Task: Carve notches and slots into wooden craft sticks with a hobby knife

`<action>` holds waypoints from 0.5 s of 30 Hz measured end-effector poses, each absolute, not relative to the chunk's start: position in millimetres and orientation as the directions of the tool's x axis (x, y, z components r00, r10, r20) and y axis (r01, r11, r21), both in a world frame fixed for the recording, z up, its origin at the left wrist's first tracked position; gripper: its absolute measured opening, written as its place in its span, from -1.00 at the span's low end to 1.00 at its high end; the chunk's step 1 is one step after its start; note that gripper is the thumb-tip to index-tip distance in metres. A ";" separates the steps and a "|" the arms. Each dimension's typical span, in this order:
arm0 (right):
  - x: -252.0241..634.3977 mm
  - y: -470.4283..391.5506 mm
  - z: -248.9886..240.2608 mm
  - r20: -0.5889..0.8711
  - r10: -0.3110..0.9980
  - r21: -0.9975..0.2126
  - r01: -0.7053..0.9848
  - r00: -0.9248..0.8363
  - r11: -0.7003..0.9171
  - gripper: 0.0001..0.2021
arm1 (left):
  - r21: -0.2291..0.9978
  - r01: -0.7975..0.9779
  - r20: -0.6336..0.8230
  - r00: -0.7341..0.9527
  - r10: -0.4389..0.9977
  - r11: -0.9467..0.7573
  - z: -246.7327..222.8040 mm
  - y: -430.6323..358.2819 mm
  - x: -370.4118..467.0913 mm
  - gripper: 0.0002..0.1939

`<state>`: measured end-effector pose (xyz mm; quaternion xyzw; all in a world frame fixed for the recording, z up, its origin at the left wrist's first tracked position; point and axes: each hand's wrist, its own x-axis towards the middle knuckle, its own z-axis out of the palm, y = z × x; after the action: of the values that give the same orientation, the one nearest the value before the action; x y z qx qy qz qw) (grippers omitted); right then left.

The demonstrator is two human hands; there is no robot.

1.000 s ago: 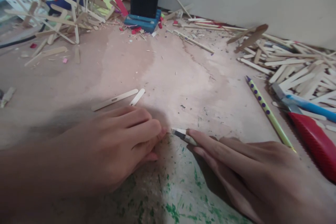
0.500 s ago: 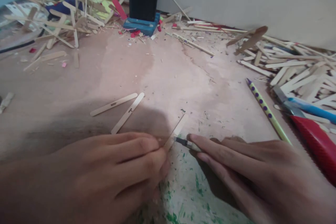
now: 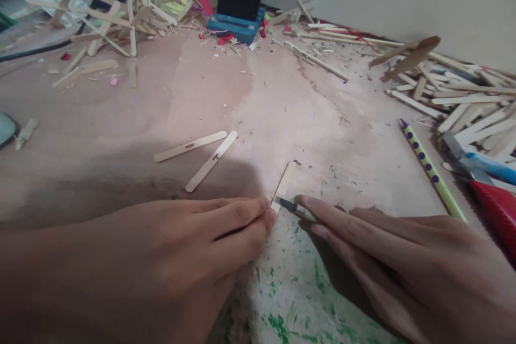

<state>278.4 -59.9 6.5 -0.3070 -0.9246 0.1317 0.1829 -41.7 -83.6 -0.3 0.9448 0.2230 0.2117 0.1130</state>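
Observation:
My left hand point(image 3: 209, 242) is closed on the near end of a pale wooden stick point(image 3: 285, 178), its fingertips pressing it against the tabletop. Between the fingers of my right hand point(image 3: 374, 247) is a slim craft knife point(image 3: 296, 208), whose tip touches the stick's edge beside my left fingertips. Farther off and to the left lie two more sticks: one with a dark slot point(image 3: 177, 152) and one with a T-shaped mark point(image 3: 201, 173) at its middle. Their ends nearly meet. The near end of the held stick is hidden under my fingers.
A dotted pencil point(image 3: 433, 172), a blue-handled tool point(image 3: 492, 167) and a red object point(image 3: 494, 207) lie at the right. Loose sticks point(image 3: 475, 99) are heaped behind them. A black upright on a blue base point(image 3: 234, 27) stands at the back, beside another stick pile point(image 3: 108, 16).
The view has shifted, so the tabletop things appear farther right and slightly higher. My left fingers sit closer to the knife tip, which remains at the stick.

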 end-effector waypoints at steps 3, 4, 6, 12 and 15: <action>273.8 -56.7 7.2 0.258 0.601 -0.344 0.510 -0.756 0.789 -0.69 | 0.174 0.348 0.382 0.838 0.389 -0.921 0.3 -80.4 -44.3 -0.55; 273.5 -55.6 7.5 0.247 0.613 -0.363 0.515 -0.750 0.777 -0.68 | 0.167 0.348 0.385 0.839 0.385 -0.923 0.1 -80.0 -44.7 -0.54; 274.4 -53.9 7.6 0.226 0.643 -0.409 0.528 -0.732 0.745 -0.66 | 0.177 0.332 0.364 0.853 0.375 -0.927 -0.8 -80.9 -44.0 -0.55; 272.8 -52.4 3.0 0.245 0.652 -0.436 0.519 -0.717 0.735 -0.46 | 0.145 0.428 0.339 0.825 0.451 -0.892 -5.0 -88.2 -40.0 -0.59; 267.9 -52.6 1.4 0.243 0.646 -0.431 0.516 -0.724 0.740 -0.45 | 0.108 0.343 0.316 0.878 0.360 -0.933 -9.6 -94.0 -39.4 -0.68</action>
<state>267.9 -52.6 1.4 -0.3181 -0.9129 0.1692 0.1920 -39.4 -94.0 -9.6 0.9687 0.1813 0.1677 0.0244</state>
